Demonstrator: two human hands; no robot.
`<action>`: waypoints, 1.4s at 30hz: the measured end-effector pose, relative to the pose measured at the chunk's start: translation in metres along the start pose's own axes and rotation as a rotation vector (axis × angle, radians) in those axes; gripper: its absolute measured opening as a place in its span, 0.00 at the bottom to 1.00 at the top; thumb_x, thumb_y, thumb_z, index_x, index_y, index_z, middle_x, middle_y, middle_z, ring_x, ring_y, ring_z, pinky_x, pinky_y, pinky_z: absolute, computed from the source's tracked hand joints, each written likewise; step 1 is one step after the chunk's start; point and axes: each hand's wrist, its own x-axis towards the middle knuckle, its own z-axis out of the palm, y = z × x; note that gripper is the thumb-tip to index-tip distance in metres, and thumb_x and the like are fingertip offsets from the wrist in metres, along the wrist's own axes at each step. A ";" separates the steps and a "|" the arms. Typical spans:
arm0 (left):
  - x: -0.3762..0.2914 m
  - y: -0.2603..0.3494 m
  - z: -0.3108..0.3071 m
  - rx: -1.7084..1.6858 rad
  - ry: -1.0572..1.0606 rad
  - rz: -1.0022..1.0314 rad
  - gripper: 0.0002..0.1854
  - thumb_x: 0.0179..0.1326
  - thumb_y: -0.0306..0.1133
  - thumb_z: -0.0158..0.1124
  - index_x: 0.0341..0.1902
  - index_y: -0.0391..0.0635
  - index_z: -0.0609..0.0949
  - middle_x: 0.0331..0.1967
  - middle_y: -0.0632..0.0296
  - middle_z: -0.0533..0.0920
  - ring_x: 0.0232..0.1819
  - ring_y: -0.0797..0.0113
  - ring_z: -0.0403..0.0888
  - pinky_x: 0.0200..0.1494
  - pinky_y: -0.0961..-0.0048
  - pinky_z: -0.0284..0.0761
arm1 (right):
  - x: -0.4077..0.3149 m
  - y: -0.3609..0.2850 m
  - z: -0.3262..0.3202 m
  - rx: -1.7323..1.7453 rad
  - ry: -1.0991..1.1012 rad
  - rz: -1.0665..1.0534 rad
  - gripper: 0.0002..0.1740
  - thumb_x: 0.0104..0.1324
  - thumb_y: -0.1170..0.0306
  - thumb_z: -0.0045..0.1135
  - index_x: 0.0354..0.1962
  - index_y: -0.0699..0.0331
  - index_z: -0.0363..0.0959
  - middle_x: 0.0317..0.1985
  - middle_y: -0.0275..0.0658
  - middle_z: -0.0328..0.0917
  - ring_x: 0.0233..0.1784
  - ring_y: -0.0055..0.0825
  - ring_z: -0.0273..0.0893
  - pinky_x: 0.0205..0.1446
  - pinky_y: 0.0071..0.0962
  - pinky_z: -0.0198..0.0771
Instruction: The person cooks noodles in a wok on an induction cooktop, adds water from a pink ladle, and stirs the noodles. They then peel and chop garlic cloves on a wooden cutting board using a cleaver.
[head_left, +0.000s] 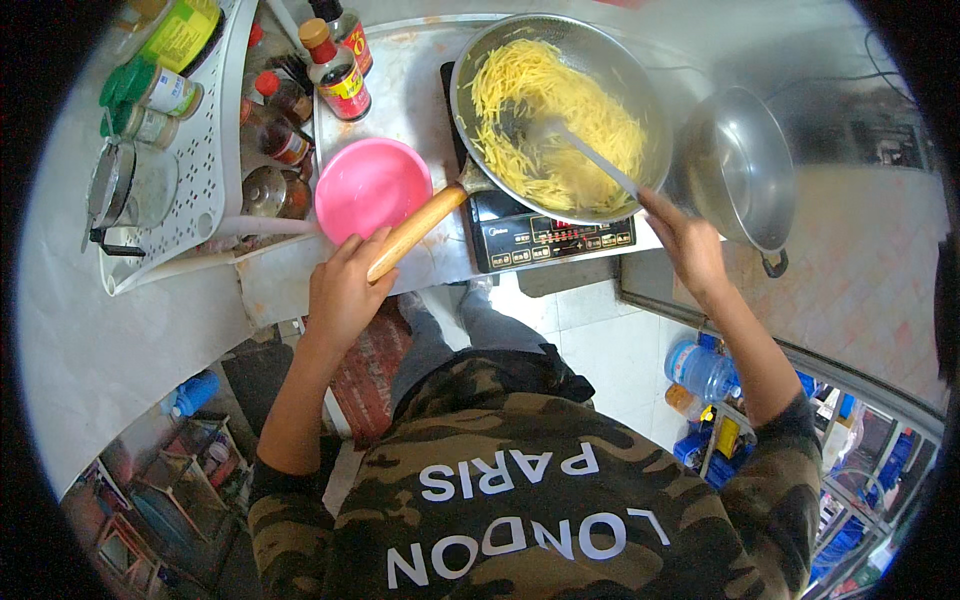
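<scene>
My left hand (346, 289) is closed around the wooden handle (420, 229) of a metal wok (651, 97), which sits on a black induction cooker (555, 244). Thin yellow shreds, probably potato, (600, 124) lie in the wok, spread around its base and right side. With my right hand (686, 244) I grip a metal spatula (600, 159) by its handle; its blurred head is down among the shreds. A pink plastic bowl (371, 187) stands just beyond my left fingers, left of the wok, and no food shows in it.
Sauce bottles (341, 75) stand behind the pink bowl. On the left, a white perforated rack (202, 150) holds jars, with more bottles (277, 135) beneath. A metal pan (742, 169) leans right of the wok. The counter's front edge (442, 283) runs before my legs.
</scene>
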 end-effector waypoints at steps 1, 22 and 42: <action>0.000 0.000 0.001 0.010 0.005 -0.005 0.27 0.44 0.32 0.66 0.52 0.43 0.74 0.32 0.54 0.76 0.33 0.55 0.77 0.35 0.63 0.72 | 0.012 -0.005 0.006 -0.115 0.119 -0.160 0.19 0.64 0.62 0.46 0.53 0.43 0.67 0.21 0.46 0.74 0.21 0.36 0.75 0.23 0.34 0.69; 0.000 0.003 -0.002 0.030 0.004 -0.012 0.26 0.46 0.31 0.65 0.52 0.45 0.74 0.36 0.53 0.77 0.34 0.49 0.78 0.37 0.58 0.72 | 0.007 0.063 0.003 0.390 0.092 0.431 0.23 0.65 0.59 0.45 0.55 0.59 0.65 0.47 0.43 0.75 0.49 0.34 0.74 0.52 0.29 0.66; 0.000 -0.003 -0.001 -0.023 -0.042 0.007 0.26 0.49 0.35 0.62 0.54 0.43 0.72 0.38 0.49 0.76 0.35 0.46 0.77 0.37 0.56 0.71 | -0.043 -0.104 0.039 2.173 -0.105 0.879 0.07 0.69 0.61 0.38 0.32 0.52 0.58 0.14 0.22 0.49 0.12 0.11 0.46 0.16 0.16 0.43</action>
